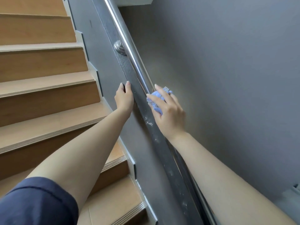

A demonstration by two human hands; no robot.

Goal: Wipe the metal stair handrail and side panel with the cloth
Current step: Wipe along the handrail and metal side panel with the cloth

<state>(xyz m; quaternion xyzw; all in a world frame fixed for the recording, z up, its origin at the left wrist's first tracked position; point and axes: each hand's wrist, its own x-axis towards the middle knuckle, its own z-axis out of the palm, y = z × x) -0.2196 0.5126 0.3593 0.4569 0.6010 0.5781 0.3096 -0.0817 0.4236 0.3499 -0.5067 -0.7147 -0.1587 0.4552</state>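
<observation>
While right-hand fingers clutch the crumpled blue cloth, left fingers lie open.

The cloth is pale blue-lilac with a small patch of grey-and-white weave at its upper end. The handrail is shiny silver metal, and its round bracket is chrome. The side panel is dark grey, flecked with whitish specks lower down. The stair treads are light tan wood with ribbed front edges. The wall is plain grey. The sleeve is navy.
</observation>
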